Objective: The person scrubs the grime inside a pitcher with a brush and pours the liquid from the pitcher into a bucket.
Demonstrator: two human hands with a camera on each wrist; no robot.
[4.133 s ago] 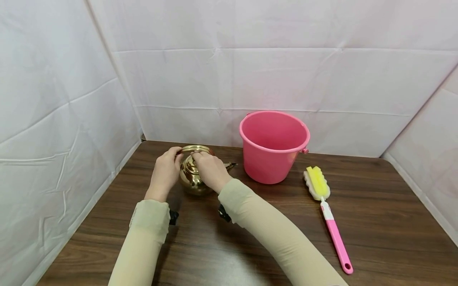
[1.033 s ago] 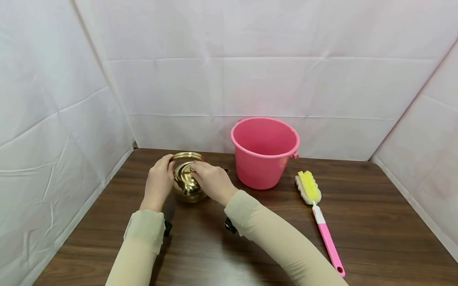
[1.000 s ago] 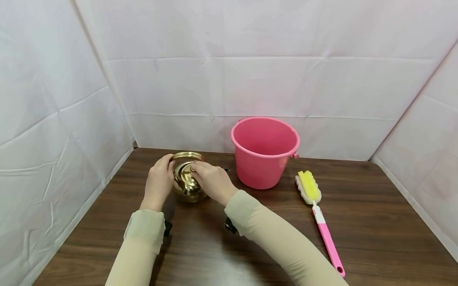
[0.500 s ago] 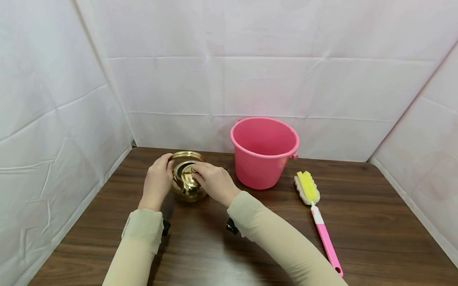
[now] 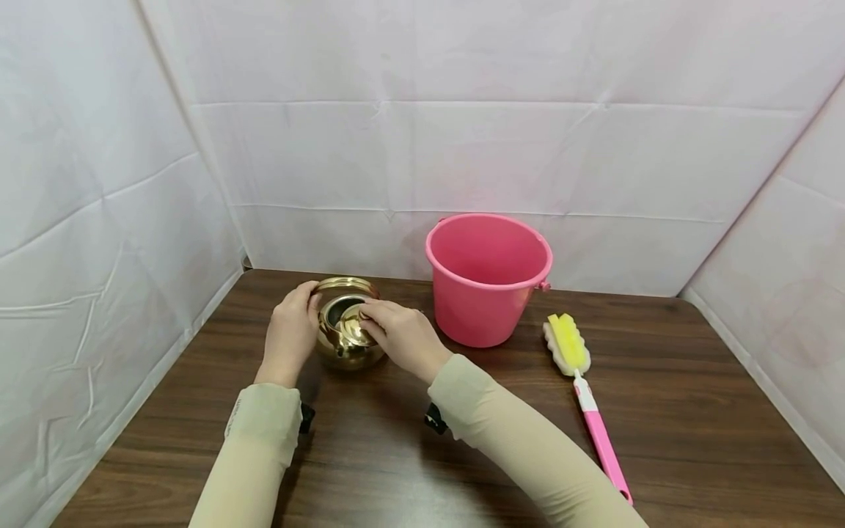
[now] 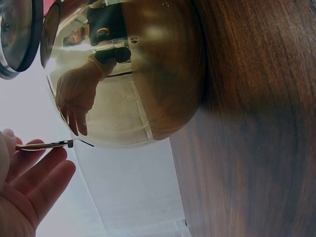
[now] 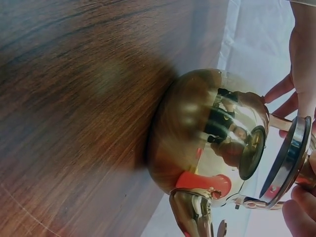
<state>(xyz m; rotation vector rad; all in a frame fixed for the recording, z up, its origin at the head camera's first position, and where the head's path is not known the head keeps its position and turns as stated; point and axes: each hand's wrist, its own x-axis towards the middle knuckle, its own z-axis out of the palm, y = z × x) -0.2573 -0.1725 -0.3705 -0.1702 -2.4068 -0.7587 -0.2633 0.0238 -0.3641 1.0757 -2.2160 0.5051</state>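
Note:
A shiny brass kettle [image 5: 346,358] stands upright on the dark wooden table, left of the bucket. My left hand [image 5: 290,334] holds the left side of its arched handle [image 5: 345,282], pinched between thumb and fingers. With the fingertips of my right hand [image 5: 408,339] I grip the knob of the brass lid [image 5: 355,328]. The lid is tilted and off the opening, whose dark inside shows at the left. In the right wrist view a gap separates the lid [image 7: 291,160] from the kettle body [image 7: 197,123]. The spout [image 7: 192,210] points right, mostly hidden behind my right hand in the head view.
Just right of the kettle stands a pink bucket [image 5: 485,312]. A sponge brush [image 5: 569,346] with a yellow and white head and a pink handle [image 5: 607,451] lies farther right. White sheeting [image 5: 495,154] closes off the back and both sides.
The right hand has pulled the lid up and slightly right, uncovering the kettle's opening, which the lid covered at first. The left hand keeps its hold on the handle.

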